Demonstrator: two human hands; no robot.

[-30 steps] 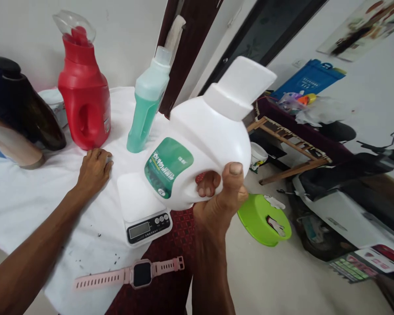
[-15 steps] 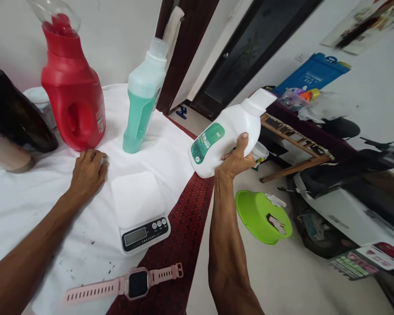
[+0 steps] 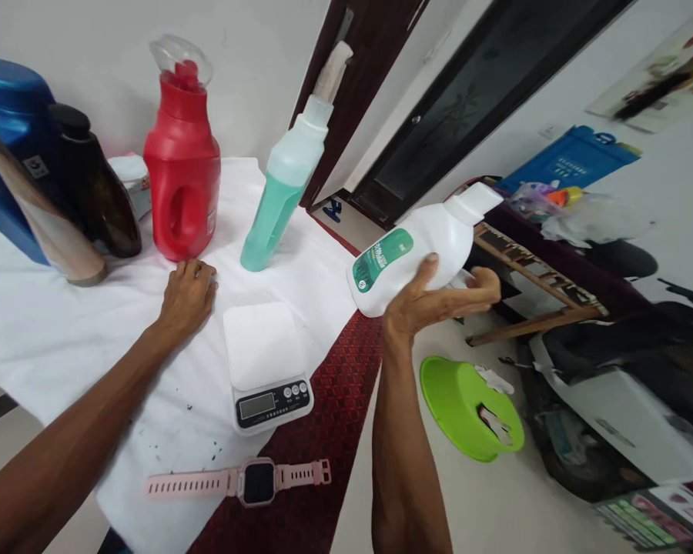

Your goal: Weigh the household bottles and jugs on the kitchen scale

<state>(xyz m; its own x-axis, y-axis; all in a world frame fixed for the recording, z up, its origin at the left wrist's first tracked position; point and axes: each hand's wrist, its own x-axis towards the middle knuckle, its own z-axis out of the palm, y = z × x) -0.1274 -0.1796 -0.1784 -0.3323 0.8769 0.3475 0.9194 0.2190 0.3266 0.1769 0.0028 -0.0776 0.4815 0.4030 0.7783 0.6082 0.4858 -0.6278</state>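
A white detergent bottle (image 3: 424, 242) with a green label leans at the right edge of the white-clothed table (image 3: 329, 265). My right hand (image 3: 433, 304) is against its near side, thumb on the bottle and fingers stretched out to the right, not wrapped round the handle. Whether the base bears fully on the table is hard to see. My left hand (image 3: 189, 296) rests on the cloth with fingers curled, just in front of a red detergent bottle (image 3: 199, 173); nothing shows in it. Between my hands lies a white kitchen scale (image 3: 266, 346), its plate bare and its display dark.
A bottle of green liquid (image 3: 282, 192) stands behind the scale. Blue (image 3: 17, 161) and dark (image 3: 101, 188) bottles and a tan tube (image 3: 51, 219) stand at left. A pink watch (image 3: 259, 482) lies near the front. Right of the table, a green basin (image 3: 462, 408) is on the floor.
My right hand has carried the white bottle away from over the scale to the table's right edge, and its fingers have opened off the handle. My left hand stays by the red bottle.
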